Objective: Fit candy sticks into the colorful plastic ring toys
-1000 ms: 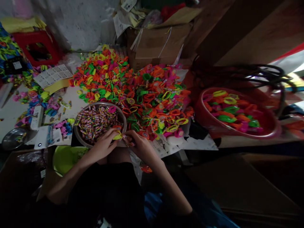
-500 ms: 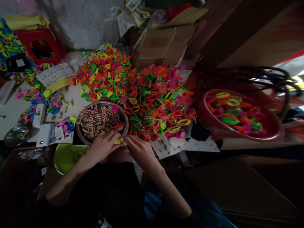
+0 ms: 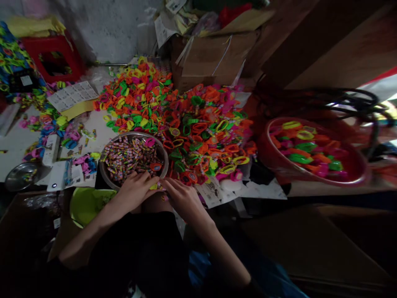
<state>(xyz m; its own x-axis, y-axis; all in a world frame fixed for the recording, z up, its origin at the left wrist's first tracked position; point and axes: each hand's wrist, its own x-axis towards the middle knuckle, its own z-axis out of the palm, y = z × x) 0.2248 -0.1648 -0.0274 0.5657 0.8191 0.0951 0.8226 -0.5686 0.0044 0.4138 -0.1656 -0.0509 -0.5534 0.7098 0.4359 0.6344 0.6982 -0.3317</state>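
left hand [image 3: 138, 188] tight on yellow piece [image 3: 153, 187], right hand [image 3: 183, 198] on printed piece [image 3: 164, 198] — yellow more covered than earlier

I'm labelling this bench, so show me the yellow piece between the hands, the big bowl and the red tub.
Yellow piece [image 3: 153, 187], head view: its visible middle.
Big bowl [image 3: 166, 158], head view: right rim.
Red tub [image 3: 355, 167], head view: inner wall.
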